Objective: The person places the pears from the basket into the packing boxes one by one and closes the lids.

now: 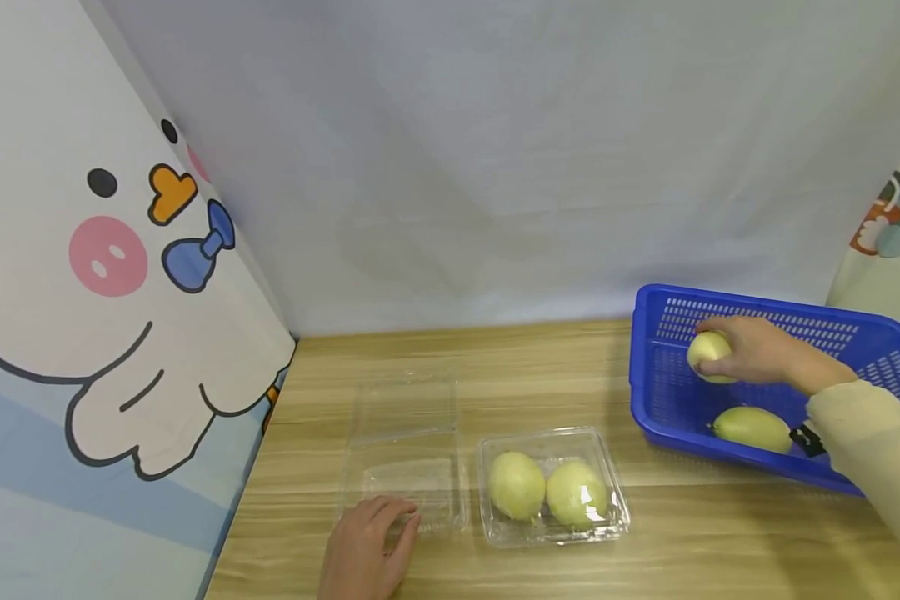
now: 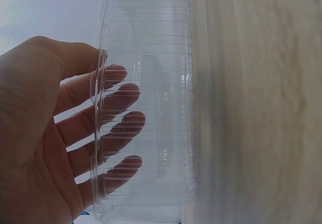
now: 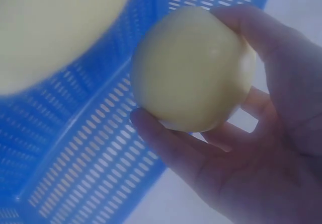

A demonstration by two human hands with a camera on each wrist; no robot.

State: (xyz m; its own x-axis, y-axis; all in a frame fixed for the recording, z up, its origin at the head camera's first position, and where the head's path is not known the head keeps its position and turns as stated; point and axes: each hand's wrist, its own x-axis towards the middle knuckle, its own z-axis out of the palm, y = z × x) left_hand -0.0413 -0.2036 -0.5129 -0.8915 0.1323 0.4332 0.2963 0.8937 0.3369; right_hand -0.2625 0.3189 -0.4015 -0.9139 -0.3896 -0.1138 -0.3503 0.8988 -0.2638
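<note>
While the left hand (image 1: 367, 546) rests relaxed over the near edge of an open clear clamshell (image 1: 408, 437), the right hand (image 1: 757, 354) curls round a pale-yellow round fruit (image 1: 707, 357) over the blue basket (image 1: 640, 375); a gentle, steady grip should avoid bruising. Beyond, a clear box (image 1: 617, 528) holds two more on the tabletop (image 1: 705, 533).

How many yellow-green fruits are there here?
4: a left fruit and a right fruit in the clear plastic clamshell, a round fruit in the right hand, and an oval fruit in the blue basket. The sleeve may hide more.
</note>
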